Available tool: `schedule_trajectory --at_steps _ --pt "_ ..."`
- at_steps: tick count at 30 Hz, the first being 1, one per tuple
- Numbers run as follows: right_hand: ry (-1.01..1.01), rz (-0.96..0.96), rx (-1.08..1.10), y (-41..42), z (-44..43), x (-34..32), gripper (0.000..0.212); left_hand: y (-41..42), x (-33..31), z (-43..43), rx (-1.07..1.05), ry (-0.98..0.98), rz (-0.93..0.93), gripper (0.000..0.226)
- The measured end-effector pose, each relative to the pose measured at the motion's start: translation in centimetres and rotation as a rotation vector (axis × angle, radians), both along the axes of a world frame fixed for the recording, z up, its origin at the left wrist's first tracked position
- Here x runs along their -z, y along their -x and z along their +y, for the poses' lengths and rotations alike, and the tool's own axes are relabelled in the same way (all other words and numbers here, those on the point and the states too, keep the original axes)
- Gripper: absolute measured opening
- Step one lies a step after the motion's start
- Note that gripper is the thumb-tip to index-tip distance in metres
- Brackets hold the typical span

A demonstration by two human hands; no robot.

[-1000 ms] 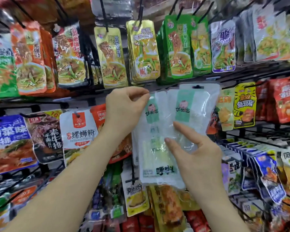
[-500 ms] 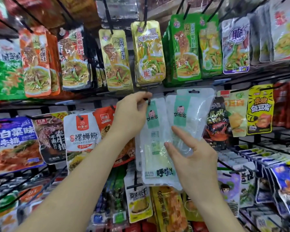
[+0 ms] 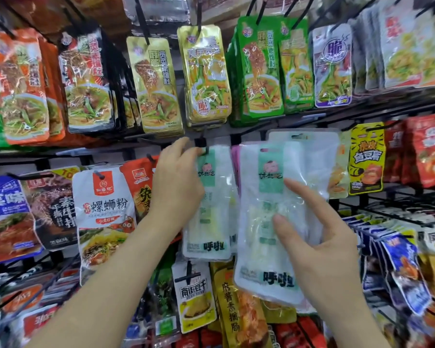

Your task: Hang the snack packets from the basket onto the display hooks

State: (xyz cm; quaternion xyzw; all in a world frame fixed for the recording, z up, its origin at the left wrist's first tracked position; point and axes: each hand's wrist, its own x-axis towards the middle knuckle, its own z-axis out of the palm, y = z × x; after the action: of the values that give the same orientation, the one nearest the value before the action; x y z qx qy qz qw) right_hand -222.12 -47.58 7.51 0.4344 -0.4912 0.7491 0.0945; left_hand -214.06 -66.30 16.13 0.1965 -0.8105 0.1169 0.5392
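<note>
The left hand (image 3: 176, 182) is reaching up to the middle row of the rack and pinching the top left corner of a clear packet (image 3: 210, 212) with a pale green label. Its fingers (image 3: 185, 146) are curling together round that corner, right at the black display hook (image 3: 202, 143). The packet's top edge is sitting at the tip of the hook, and blur there is making it impossible to tell whether the hole is on the prong. The packet is hanging upright below the hand, its lower edge overlapping a small white and yellow packet (image 3: 195, 297) on the row beneath. The right hand (image 3: 322, 242) is holding a bundle of packets (image 3: 266, 247) of the same kind just beside the first one, to its right and slightly lower. The thumb is pressing on the front of the foremost packet, the forefinger is lying stretched across the front above it, and the remaining fingers are going behind the bundle, out of sight. The bundle is standing upright and fanning a little, with another clear packet showing above and behind the front one. A white packet with a red logo (image 3: 103, 209) is hanging left of the left forearm, gold packets (image 3: 204, 76) are hanging on the row directly above the hook, green packets (image 3: 259, 71) are hanging to their right, and a yellow packet (image 3: 367, 159) is hanging just right of the bundle.
</note>
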Motion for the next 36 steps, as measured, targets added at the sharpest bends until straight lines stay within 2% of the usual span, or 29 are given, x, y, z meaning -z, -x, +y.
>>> schedule_trajectory --at_steps 2,3,4,6,7,8,10,13,16,18,21,25,29,33,36 --pt "0.015 -0.02 -0.02 -0.3 0.3 0.1 0.051 -0.9 1.2 1.4 0.075 0.004 0.113 0.03" --pt "0.024 -0.03 -0.022 -0.4 0.3 0.2 0.055 -1.6 1.9 2.8 0.195 -0.118 0.169 0.022" --pt "0.03 -0.031 -0.02 -0.6 0.3 0.3 0.06 -2.3 2.4 4.6 0.36 -0.349 0.199 0.016" --pt "0.032 -0.025 -0.016 -1.1 0.2 0.4 0.067 -3.2 3.2 7.7 0.7 -0.875 0.181 0.024" --pt "0.027 -0.023 -0.024 -1.4 0.0 0.5 0.068 -3.3 3.7 8.3 0.79 -1.006 0.165 0.026" --pt "0.021 -0.024 -0.039 -1.7 -0.1 0.6 0.067 -3.4 4.2 8.4 0.821 -1.033 0.163 0.023" --pt "0.021 -0.029 -0.063 -2.1 -0.4 0.8 0.055 -3.6 4.4 8.2 0.829 -1.032 0.222 0.018" --pt "0.013 -0.044 -0.089 -2.3 -0.5 1.0 0.032 -4.3 4.4 7.4 0.803 -0.99 0.275 0.021" --pt "-0.043 -0.056 -0.077 -2.3 -0.3 1.0 0.026 -4.7 4.3 6.7 0.829 -0.998 0.317 0.011" --pt "-0.139 -0.03 -0.044 -2.6 -0.4 0.7 0.019 -4.7 4.1 6.3 0.861 -1.028 0.321 0.012" --pt "-0.205 0.021 0.043 -2.7 -1.0 0.4 0.033 -4.3 4.0 5.8 0.894 -1.085 0.277 0.019" --pt "-0.217 0.065 0.047 -2.7 -2.2 0.3 0.031 -3.5 2.2 4.4 0.967 -1.112 0.369 0.02" --pt "-0.213 0.125 0.036 -2.5 -2.7 0.4 0.034 -2.2 -0.4 3.6 0.945 -1.005 0.416 0.004" --pt "-0.234 0.216 0.132 -1.8 -2.4 0.4 0.057 -1.0 -2.0 3.2 0.878 -0.903 0.437 0.012" --pt "-0.27 0.254 0.226 -1.2 -2.2 0.8 0.06 -0.4 -2.0 2.8 0.825 -0.875 0.475 0.013"
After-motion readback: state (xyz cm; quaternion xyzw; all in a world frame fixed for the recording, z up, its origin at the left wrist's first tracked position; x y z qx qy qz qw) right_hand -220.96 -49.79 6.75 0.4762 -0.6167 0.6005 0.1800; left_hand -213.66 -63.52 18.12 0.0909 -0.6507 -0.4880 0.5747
